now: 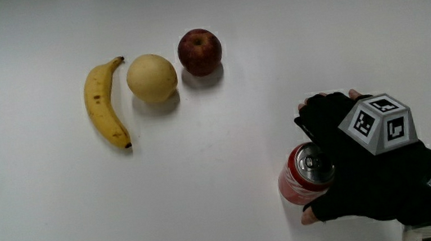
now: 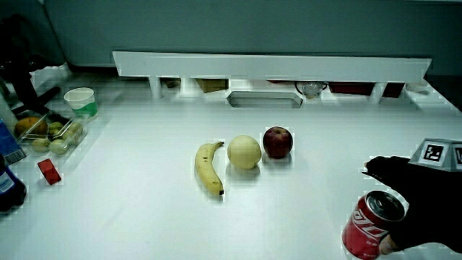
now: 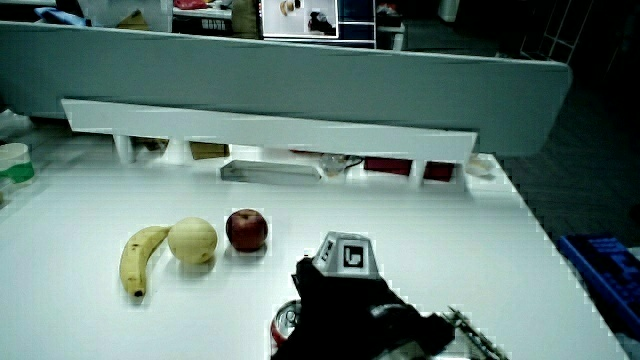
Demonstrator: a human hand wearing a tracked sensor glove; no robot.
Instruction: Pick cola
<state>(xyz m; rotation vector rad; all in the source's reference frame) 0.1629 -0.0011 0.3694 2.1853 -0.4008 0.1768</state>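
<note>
The red cola can (image 1: 306, 177) stands upright with a silver top, on the white table (image 1: 208, 195), nearer the person than the banana (image 1: 104, 104), the yellow round fruit (image 1: 152, 77) and the red apple (image 1: 200, 52). The hand (image 1: 373, 163) wraps its fingers (image 1: 313, 112) around the can, gripping it.

You have a white worktop (image 1: 224, 193) carrying a banana (image 1: 105, 104), a pale round fruit (image 1: 152, 78) and a red apple (image 1: 200, 52) in a row. Nearer you stands the cola can (image 1: 303, 179), well apart from them.
</note>
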